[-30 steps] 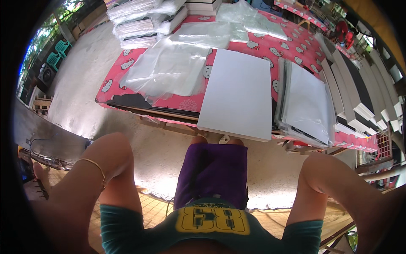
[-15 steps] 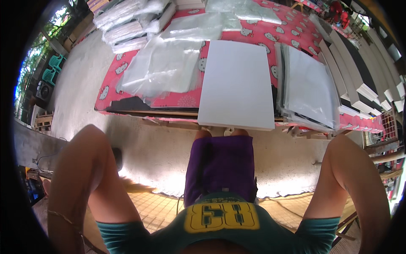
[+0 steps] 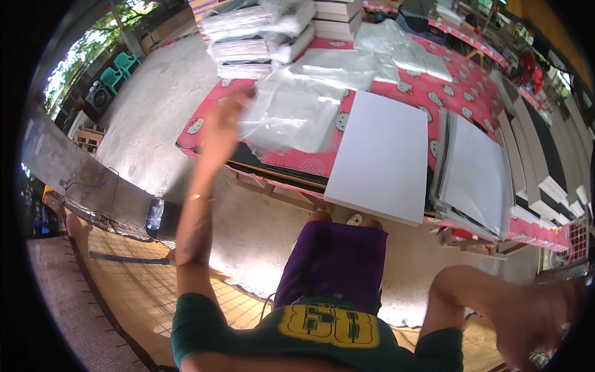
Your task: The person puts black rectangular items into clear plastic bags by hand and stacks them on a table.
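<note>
My left hand (image 3: 234,110), smeared by motion, reaches over the table at the edge of a pile of clear plastic sleeves (image 3: 291,115). Whether its fingers touch the plastic is unclear. Down at the lower right rim, my right hand (image 3: 533,319) is raised near the camera, blurred and partly cut off by dark shadow; its fingers do not show clearly. A thick white stack of paper (image 3: 381,155) lies at the front of the table, sticking out past the edge. Right of it lies a plastic-wrapped white stack (image 3: 474,177).
A pink patterned cloth covers the table (image 3: 406,87). Plastic-wrapped bundles (image 3: 242,43) are piled at the far left, beside more paper stacks (image 3: 334,22). Long grey and black stacks (image 3: 545,146) line the right side. A bench (image 3: 93,177) and green chairs (image 3: 118,71) stand left.
My left arm has stretched forward from bent at my side to the plastic sleeves. My right arm has folded, bringing that hand into view at lower right. The view has tilted and shifted left.
</note>
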`<state>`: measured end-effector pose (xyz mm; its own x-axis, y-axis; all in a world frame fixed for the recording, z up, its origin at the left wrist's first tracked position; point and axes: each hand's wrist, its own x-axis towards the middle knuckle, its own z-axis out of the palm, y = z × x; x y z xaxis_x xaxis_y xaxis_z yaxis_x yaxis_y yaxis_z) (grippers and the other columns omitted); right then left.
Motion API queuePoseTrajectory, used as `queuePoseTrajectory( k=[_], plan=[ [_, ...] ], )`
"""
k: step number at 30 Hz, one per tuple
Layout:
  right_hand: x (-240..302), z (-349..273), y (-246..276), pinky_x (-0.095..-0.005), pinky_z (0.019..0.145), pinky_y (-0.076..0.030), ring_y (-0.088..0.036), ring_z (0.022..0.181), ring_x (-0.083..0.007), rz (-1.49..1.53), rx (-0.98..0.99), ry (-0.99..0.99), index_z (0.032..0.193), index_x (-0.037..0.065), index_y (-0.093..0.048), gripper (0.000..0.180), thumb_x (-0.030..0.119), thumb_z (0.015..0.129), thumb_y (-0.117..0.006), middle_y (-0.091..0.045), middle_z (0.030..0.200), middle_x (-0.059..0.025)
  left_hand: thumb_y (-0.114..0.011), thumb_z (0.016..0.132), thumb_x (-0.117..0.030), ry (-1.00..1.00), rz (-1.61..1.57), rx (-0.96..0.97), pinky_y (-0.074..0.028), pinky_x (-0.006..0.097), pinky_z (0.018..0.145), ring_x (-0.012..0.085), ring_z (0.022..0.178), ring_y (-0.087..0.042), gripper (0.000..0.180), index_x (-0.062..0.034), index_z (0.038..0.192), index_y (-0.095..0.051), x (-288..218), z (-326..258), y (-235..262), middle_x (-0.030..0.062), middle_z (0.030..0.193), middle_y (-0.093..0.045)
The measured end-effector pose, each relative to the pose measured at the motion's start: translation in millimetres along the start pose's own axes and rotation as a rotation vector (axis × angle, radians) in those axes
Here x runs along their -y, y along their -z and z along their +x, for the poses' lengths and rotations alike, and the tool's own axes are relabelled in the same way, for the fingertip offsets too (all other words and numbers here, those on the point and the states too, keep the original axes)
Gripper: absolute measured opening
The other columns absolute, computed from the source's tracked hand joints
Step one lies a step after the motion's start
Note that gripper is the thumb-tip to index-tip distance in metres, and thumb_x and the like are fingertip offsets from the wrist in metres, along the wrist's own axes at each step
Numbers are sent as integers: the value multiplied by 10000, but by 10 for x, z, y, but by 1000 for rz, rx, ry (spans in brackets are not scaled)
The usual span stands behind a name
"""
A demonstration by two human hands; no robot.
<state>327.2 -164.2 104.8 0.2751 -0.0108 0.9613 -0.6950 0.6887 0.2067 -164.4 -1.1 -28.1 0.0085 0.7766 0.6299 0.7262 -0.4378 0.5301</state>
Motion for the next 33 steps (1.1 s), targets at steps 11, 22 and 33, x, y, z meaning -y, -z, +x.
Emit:
queuePoseTrajectory(
  k=[11, 22, 33],
  plan=[
    [-1983, -2722, -495, -361, 867, -470, -579, 1043, -200, 338, -738, -1777, 1226, 85, -523, 311, 256, 968, -486, -584, 1132, -58, -562, 915, -203, 294, 59, 211, -452, 354, 560, 262, 572, -556, 218, -1, 857, -623, -399, -393, -584, 142, 625, -592],
    [-2257, -2507, 764, -295, 606, -475, -574, 760, -108, -43, -1165, -1380, 1044, 122, -556, 137, 178, 922, -586, -586, 926, 17, -348, 954, -534, 380, 487, 145, -238, 603, 1043, 369, 1297, -370, 570, -150, 1358, -467, 463, -646, -1274, 233, 1355, -437],
    [-1195, -1636, 1286, -451, 999, -412, -558, 1116, -248, -23, -1198, -1059, 1237, 86, -537, 389, 356, 960, -495, -594, 1220, -91, -378, 930, -552, 234, 742, -103, -201, 608, 1061, 404, 1325, -313, 625, -92, 1345, -465, 1450, 453, -722, 256, 1356, -415]
  ],
)
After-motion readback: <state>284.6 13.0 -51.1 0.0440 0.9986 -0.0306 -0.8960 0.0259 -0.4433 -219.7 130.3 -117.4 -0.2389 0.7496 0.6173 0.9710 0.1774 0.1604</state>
